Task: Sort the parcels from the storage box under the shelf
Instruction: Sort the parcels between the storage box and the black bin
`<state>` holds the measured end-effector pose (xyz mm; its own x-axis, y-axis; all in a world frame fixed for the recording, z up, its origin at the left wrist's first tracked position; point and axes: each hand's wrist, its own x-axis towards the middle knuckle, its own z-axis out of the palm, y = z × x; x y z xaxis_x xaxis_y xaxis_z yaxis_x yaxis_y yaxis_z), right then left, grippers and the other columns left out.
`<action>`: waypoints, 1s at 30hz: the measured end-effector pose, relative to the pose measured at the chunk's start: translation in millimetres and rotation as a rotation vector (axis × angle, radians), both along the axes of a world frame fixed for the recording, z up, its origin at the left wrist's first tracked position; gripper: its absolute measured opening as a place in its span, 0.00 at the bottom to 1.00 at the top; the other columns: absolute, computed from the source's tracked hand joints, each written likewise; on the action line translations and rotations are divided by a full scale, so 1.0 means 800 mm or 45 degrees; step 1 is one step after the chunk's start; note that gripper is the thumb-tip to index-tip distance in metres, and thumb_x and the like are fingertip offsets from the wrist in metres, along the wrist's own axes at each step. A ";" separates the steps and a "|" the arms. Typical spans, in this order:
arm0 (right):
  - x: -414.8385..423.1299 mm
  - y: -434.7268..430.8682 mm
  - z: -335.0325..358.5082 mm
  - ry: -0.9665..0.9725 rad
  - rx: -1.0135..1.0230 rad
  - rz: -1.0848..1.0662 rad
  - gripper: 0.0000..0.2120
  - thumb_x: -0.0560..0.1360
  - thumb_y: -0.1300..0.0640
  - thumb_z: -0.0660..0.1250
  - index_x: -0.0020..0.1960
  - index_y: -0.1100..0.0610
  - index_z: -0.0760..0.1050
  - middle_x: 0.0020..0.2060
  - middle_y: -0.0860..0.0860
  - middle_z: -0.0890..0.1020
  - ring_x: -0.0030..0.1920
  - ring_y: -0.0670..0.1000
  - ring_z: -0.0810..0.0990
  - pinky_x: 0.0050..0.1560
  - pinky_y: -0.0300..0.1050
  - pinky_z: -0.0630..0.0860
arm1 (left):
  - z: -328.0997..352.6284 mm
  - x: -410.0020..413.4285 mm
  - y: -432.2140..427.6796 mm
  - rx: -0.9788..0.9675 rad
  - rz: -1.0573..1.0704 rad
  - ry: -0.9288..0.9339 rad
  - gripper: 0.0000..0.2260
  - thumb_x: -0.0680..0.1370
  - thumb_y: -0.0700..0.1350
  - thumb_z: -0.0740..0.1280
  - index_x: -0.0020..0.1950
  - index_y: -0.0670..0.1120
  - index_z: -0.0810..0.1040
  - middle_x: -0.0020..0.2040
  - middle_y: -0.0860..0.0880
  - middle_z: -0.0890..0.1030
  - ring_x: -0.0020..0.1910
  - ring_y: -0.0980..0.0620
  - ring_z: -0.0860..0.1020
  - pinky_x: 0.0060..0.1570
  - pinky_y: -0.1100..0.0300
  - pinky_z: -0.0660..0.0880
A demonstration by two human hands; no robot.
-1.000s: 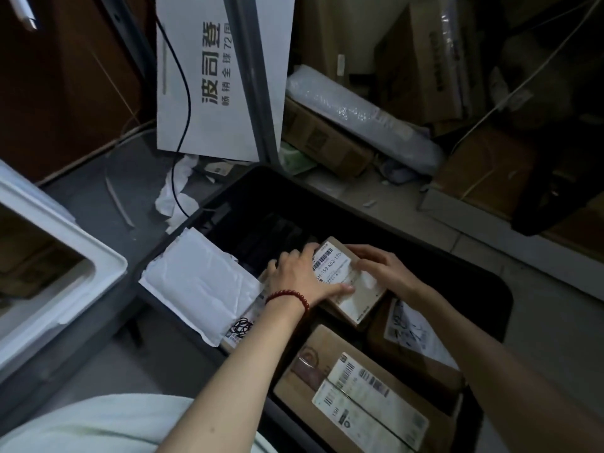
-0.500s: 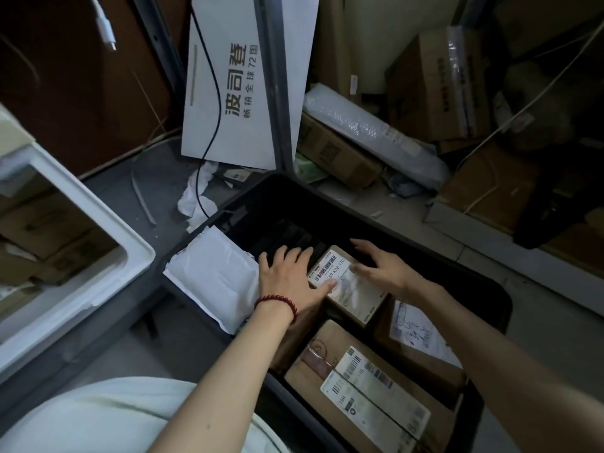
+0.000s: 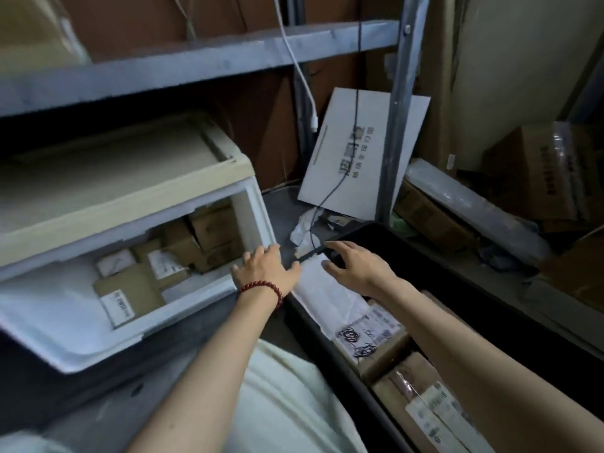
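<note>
Your left fingers (image 3: 253, 256) are spread and bare, tips touching or just short of the near right corner of the foam box (image 3: 258, 207); which, the blur hides. That left hand (image 3: 266, 269), with the bead bracelet (image 3: 261, 287) at its wrist, holds nothing, and it sits there, I judge, because that corner is the handy place to steady or draw the box out. Your right fingers (image 3: 336, 248) are also apart and empty, the right hand (image 3: 356, 264) hovering palm down over the white mailer (image 3: 327, 295) that lies across the left rim of the black bin (image 3: 490, 308). It looks poised to take the mailer next, though no grip is made yet. The mailer lies flat, its long axis running from the far left corner of the bin toward you and to the right, its near end on the labelled cartons (image 3: 376, 338) packed in the bin. The foam box sits under the grey shelf (image 3: 196, 63), open side tilted up toward you, its long axis running left to right. Brown parcels (image 3: 130, 295) lie inside it, labels up, the nearer ones flat and the farther ones stacked against the back wall. They are probably left so that the labels can be read at a glance.
</note>
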<state>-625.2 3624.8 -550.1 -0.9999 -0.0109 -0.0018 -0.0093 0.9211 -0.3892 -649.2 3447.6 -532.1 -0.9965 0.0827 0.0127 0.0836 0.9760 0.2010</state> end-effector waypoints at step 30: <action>-0.085 -0.313 -0.006 0.087 -0.017 0.370 0.20 0.80 0.49 0.58 0.70 0.52 0.65 0.66 0.52 0.71 0.64 0.55 0.72 0.57 0.50 0.71 | -0.029 -0.015 -0.354 0.152 0.386 -0.210 0.31 0.78 0.53 0.65 0.77 0.48 0.56 0.75 0.45 0.62 0.71 0.44 0.64 0.67 0.52 0.66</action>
<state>-693.3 3374.6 -554.9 -0.9528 -0.2960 0.0676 -0.2982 0.8709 -0.3906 -661.1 3164.0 -555.7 -0.9650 -0.2089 -0.1588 -0.2489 0.9204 0.3015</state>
